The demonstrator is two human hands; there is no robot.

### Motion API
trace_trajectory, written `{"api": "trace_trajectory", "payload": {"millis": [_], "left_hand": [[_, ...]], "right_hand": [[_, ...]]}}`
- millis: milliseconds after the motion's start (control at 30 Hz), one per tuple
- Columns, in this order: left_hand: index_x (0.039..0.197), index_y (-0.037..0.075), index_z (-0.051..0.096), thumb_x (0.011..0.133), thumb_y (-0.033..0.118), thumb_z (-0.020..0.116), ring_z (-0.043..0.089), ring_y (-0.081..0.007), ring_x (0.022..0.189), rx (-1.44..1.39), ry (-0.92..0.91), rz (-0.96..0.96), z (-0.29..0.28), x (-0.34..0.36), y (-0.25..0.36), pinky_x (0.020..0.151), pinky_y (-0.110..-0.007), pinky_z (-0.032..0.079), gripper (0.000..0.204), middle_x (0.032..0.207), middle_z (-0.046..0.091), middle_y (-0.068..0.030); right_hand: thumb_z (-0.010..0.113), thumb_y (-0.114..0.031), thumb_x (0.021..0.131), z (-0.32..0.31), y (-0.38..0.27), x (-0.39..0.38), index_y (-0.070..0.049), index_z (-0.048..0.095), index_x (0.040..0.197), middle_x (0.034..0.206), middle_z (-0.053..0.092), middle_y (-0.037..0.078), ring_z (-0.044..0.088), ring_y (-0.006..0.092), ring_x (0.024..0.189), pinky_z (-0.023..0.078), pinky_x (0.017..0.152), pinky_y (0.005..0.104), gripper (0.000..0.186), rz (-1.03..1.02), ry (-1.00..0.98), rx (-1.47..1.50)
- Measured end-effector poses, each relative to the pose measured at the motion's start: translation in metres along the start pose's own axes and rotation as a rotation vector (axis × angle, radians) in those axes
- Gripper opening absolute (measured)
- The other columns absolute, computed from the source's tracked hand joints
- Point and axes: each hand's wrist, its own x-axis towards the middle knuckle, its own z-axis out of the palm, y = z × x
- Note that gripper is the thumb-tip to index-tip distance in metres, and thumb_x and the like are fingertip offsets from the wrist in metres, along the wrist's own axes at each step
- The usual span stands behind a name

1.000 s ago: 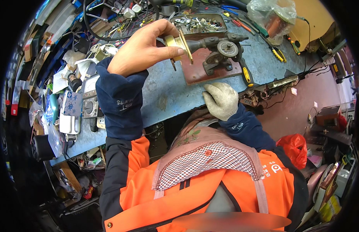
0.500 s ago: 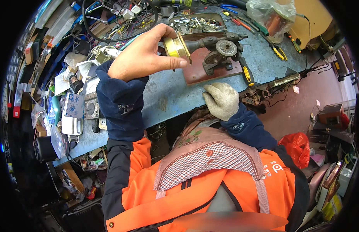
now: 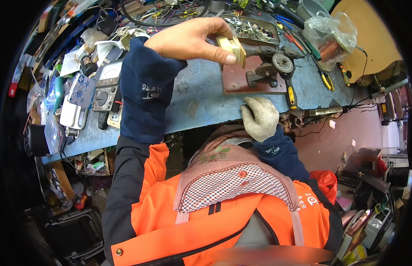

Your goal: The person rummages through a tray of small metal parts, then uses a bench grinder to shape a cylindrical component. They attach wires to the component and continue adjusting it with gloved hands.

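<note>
My bare left hand (image 3: 195, 41) is closed round a yellow-brass spool-like piece (image 3: 229, 46) with a flat flange, thumb along its near side. The piece sits at the left end of a dark metal hand winder (image 3: 255, 79) with gears and a round dial (image 3: 282, 63). The winder stands on a reddish-brown board (image 3: 234, 84) on the bench. My right hand (image 3: 261, 119), in a pale knitted glove, hovers at the bench's front edge, fingers curled together. Whatever it may hold is hidden. A screwdriver with a yellow and black handle (image 3: 292, 96) lies just right of the board.
Behind the winder sits a metal tray (image 3: 254, 29) of small parts. Pliers (image 3: 326, 81) and a plastic-bagged reel (image 3: 332, 42) lie at the right. An analogue multimeter (image 3: 104, 96) and clutter fill the left of the blue bench (image 3: 190, 104).
The brass piece has turned in my left hand: its flange looks angular now, rounder before. The view has shifted, so the bench appears farther right. My right hand stays by the edge, still curled.
</note>
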Motion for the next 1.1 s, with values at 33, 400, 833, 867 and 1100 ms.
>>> {"api": "trace_trajectory", "payload": {"millis": [33, 400, 833, 867, 1100], "left_hand": [[0.142, -0.002, 0.057, 0.089, 0.037, 0.093, 0.067, -0.0171, 0.109, -0.038, -0.013, 0.017, -0.003, 0.000, -0.004, 0.098, -0.032, 0.056, 0.075, 0.122, 0.069, -0.0097], [0.144, -0.003, 0.059, 0.083, 0.023, 0.097, 0.068, -0.0188, 0.114, -0.009, -0.006, -0.045, -0.003, -0.002, 0.006, 0.102, -0.032, 0.055, 0.076, 0.126, 0.071, -0.0119], [0.133, -0.004, 0.068, 0.079, 0.034, 0.099, 0.071, -0.0248, 0.105, 0.096, 0.079, 0.097, 0.002, 0.001, -0.004, 0.095, -0.035, 0.057, 0.073, 0.116, 0.075, -0.0140], [0.133, -0.004, 0.068, 0.080, 0.035, 0.098, 0.071, -0.0245, 0.106, 0.074, 0.078, 0.078, 0.001, -0.001, -0.007, 0.096, -0.035, 0.057, 0.073, 0.117, 0.075, -0.0140], [0.141, -0.008, 0.064, 0.093, 0.035, 0.088, 0.070, -0.0218, 0.113, -0.224, -0.049, 0.013, -0.004, 0.004, -0.016, 0.100, -0.032, 0.055, 0.068, 0.125, 0.074, -0.0154]], "right_hand": [[0.082, 0.000, 0.081, 0.000, -0.001, 0.001, -0.003, 0.076, 0.104, 0.091, 0.074, 0.015, 0.073, 0.0346, 0.079, 0.060, 0.071, 0.0422, 0.023, -0.004, -0.006, -0.006], [0.081, -0.004, 0.091, -0.079, -0.047, 0.150, 0.003, 0.076, 0.110, 0.095, 0.075, 0.013, 0.074, 0.0209, 0.083, 0.059, 0.077, 0.0326, 0.020, 0.094, 0.078, 0.178], [0.067, -0.038, 0.102, -0.044, 0.006, 0.221, 0.000, 0.076, 0.115, 0.096, 0.075, 0.019, 0.074, 0.0318, 0.087, 0.058, 0.079, 0.0405, 0.041, -0.192, -0.685, -0.103], [0.067, -0.037, 0.102, -0.044, 0.001, 0.222, 0.001, 0.076, 0.115, 0.097, 0.075, 0.019, 0.074, 0.0317, 0.087, 0.058, 0.079, 0.0405, 0.041, -0.205, -0.680, -0.109], [0.074, -0.027, 0.101, -0.063, -0.007, 0.184, -0.002, 0.078, 0.121, 0.105, 0.080, 0.016, 0.079, 0.0284, 0.095, 0.061, 0.086, 0.0371, 0.033, 0.178, -0.294, 0.189]]}}
